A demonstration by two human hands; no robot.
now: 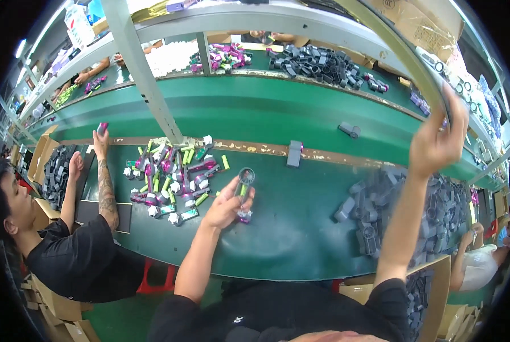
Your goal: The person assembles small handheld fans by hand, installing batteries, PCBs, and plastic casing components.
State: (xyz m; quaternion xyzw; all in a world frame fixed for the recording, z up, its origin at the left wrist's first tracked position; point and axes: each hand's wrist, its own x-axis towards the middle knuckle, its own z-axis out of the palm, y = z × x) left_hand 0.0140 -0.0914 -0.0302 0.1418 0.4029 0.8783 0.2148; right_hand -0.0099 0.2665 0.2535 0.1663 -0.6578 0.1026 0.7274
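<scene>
My left hand (225, 210) is closed around a grey plastic housing (246, 175) with a round ring at its top. A green cylindrical cell shows inside, and a magenta and white piece pokes out below the fingers. Up at the right, my right hand (440, 137) is raised beside the yellowish rail (406, 43). Its fingers are curled and a bit blurred; a dark sliver shows at them, but I cannot make out what it is. Left of my left hand lies a pile of magenta motor parts (166, 176) with green cells and white pieces.
Grey housings (369, 228) are heaped on the green table at the right. A single housing (294, 154) stands at the table's back edge, another (349, 130) on the green belt beyond. A metal post (146, 74) rises at centre left. A co-worker (75, 245) sits at the left.
</scene>
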